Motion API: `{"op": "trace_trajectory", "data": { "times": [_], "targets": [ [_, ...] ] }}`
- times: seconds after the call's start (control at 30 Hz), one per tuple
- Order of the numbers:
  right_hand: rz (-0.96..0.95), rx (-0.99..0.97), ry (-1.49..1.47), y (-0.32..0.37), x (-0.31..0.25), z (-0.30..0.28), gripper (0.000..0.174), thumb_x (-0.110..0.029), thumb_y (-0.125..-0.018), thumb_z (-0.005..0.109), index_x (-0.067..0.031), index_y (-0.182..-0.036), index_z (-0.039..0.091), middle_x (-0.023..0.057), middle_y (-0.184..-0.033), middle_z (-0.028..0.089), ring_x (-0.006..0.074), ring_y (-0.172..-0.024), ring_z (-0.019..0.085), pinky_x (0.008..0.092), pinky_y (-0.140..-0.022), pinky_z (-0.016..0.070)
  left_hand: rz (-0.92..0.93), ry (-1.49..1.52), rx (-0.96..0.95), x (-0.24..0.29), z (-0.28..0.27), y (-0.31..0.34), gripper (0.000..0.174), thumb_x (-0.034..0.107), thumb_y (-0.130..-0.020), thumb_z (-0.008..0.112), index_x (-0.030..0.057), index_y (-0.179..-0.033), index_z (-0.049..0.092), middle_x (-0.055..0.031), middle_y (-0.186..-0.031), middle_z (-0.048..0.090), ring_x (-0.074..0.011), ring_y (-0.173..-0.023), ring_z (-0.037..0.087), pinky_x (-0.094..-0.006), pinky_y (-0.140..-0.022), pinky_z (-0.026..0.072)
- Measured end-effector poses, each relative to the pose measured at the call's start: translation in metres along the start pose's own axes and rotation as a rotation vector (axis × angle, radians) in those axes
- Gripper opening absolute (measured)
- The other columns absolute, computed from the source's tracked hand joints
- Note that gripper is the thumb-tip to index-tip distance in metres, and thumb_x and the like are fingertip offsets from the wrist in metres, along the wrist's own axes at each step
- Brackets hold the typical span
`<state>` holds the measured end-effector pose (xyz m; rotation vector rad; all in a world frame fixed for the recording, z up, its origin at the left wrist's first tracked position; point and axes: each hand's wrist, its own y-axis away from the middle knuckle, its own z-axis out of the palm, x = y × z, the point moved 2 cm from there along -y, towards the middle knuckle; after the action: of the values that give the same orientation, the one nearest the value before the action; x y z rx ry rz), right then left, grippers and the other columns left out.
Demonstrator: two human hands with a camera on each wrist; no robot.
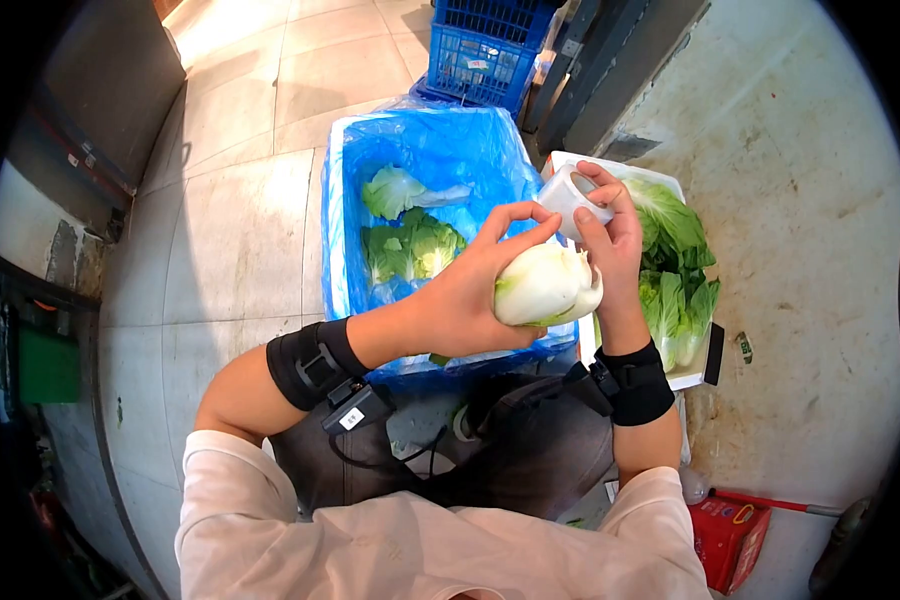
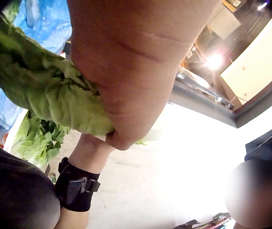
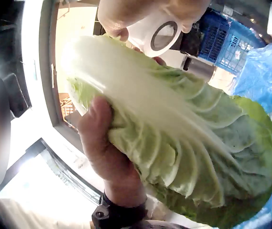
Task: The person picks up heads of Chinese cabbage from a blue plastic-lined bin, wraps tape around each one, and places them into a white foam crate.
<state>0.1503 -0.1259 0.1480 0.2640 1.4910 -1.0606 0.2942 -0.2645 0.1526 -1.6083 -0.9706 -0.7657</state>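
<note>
While my left hand (image 1: 465,300) wraps round a pale cabbage (image 1: 545,285), my right hand (image 1: 615,240), touching its far side, pinches a white tape roll (image 1: 573,195) just above it. Beyond my left grip sits a blue-lined box (image 1: 345,200) holding greens (image 1: 410,245); beyond my right, a white tray (image 1: 630,168) of leafy cabbages. Pale tiled floor (image 1: 230,220) runs left, stained concrete (image 1: 820,250) right, a blue crate (image 1: 485,45) farthest off

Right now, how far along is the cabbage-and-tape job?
Likely done: leafy heads stacked in the white tray. In hand: the left hand grips one cabbage, and the right hand holds a tape roll at its top; I see no tape on it. Likely left: a few heads in the blue-lined crate.
</note>
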Motion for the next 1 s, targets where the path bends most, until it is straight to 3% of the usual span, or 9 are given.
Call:
{"op": "trace_trajectory", "data": {
  "times": [0.13,0.33,0.43,0.67,0.73,0.8,0.9,0.93,1.0],
  "targets": [
    [-0.042,-0.061,0.023,-0.003,0.005,-0.003,0.018,-0.001,-0.093,0.064,-0.0061,-0.105,0.052,0.0139,-0.139,0.048,0.0220,-0.127,0.050,0.0365,-0.105,0.0456,0.027,0.006,-0.019,0.000,0.000,0.001,0.101,0.009,-0.069,0.084,0.0093,-0.156,0.035,-0.0163,-0.149,0.030,-0.0301,-0.140,0.037,-0.0390,-0.112,0.0365],
    [-0.048,0.006,-0.059,-0.003,0.010,-0.003,0.015,-0.001,-0.095,0.063,-0.0059,-0.105,0.053,0.0137,-0.139,0.048,0.0222,-0.126,0.053,0.0367,-0.104,0.0464,0.020,0.029,-0.029,0.002,-0.001,0.002,0.092,0.009,-0.068,0.083,0.0098,-0.151,0.043,-0.0167,-0.147,0.033,-0.0325,-0.139,0.037,-0.0403,-0.113,0.0350],
    [0.053,0.082,-0.189,-0.001,0.004,0.001,0.012,-0.004,-0.096,0.064,-0.0058,-0.103,0.055,0.0128,-0.141,0.048,0.0214,-0.124,0.055,0.0354,-0.103,0.0476,-0.024,-0.164,-0.019,-0.005,-0.005,0.001,0.085,0.009,-0.068,0.083,0.0112,-0.145,0.048,-0.0169,-0.148,0.033,-0.0358,-0.140,0.034,-0.0425,-0.113,0.0350],
    [0.166,-0.037,-0.193,0.004,-0.001,0.009,0.012,-0.011,-0.097,0.067,-0.0056,-0.099,0.056,0.0134,-0.148,0.045,0.0180,-0.120,0.058,0.0329,-0.099,0.0499,0.015,-0.096,-0.072,-0.012,-0.007,0.000,0.083,0.010,-0.066,0.083,0.0118,-0.143,0.051,-0.0194,-0.145,0.037,-0.0386,-0.142,0.031,-0.0449,-0.115,0.0331],
    [0.438,-0.027,-0.249,0.006,0.000,0.011,0.013,-0.011,-0.097,0.068,-0.0059,-0.099,0.056,0.0140,-0.147,0.047,0.0181,-0.121,0.057,0.0326,-0.099,0.0494,0.109,-0.132,-0.079,-0.012,-0.006,-0.001,0.088,0.010,-0.065,0.083,0.0098,-0.146,0.047,-0.0213,-0.145,0.038,-0.0395,-0.145,0.030,-0.0457,-0.116,0.0307],
    [0.519,-0.001,-0.249,0.005,0.003,0.010,0.012,-0.011,-0.098,0.066,-0.0051,-0.103,0.057,0.0144,-0.146,0.048,0.0194,-0.124,0.056,0.0333,-0.102,0.0472,0.064,-0.117,-0.081,-0.015,-0.005,0.001,0.090,0.010,-0.066,0.083,0.0081,-0.148,0.045,-0.0223,-0.146,0.038,-0.0397,-0.145,0.029,-0.0456,-0.117,0.0299],
    [0.118,-0.043,0.076,0.001,-0.002,0.014,0.022,-0.008,-0.096,0.065,-0.0026,-0.117,0.061,0.0111,-0.139,0.053,0.0225,-0.128,0.051,0.0359,-0.106,0.0433,-0.032,-0.110,-0.084,-0.018,-0.004,0.003,0.092,0.010,-0.066,0.082,0.0051,-0.149,0.043,-0.0238,-0.149,0.036,-0.0396,-0.146,0.028,-0.0450,-0.117,0.0294],
    [0.126,-0.039,0.076,-0.001,-0.002,0.009,0.022,-0.008,-0.096,0.065,-0.0026,-0.117,0.061,0.0111,-0.139,0.053,0.0225,-0.128,0.051,0.0359,-0.106,0.0433,-0.080,-0.122,-0.083,-0.019,-0.005,0.003,0.093,0.009,-0.066,0.082,0.0037,-0.149,0.042,-0.0244,-0.150,0.036,-0.0395,-0.147,0.028,-0.0445,-0.117,0.0296],
    [-0.165,-0.246,0.625,-0.002,-0.008,0.001,0.026,-0.005,-0.092,0.067,-0.0060,-0.118,0.068,0.0108,-0.136,0.054,0.0268,-0.131,0.050,0.0382,-0.107,0.0423,-0.098,-0.140,-0.093,-0.022,-0.005,0.006,0.091,0.008,-0.066,0.082,0.0025,-0.149,0.043,-0.0247,-0.150,0.036,-0.0394,-0.146,0.029,-0.0444,-0.116,0.0309]
  ]
}}
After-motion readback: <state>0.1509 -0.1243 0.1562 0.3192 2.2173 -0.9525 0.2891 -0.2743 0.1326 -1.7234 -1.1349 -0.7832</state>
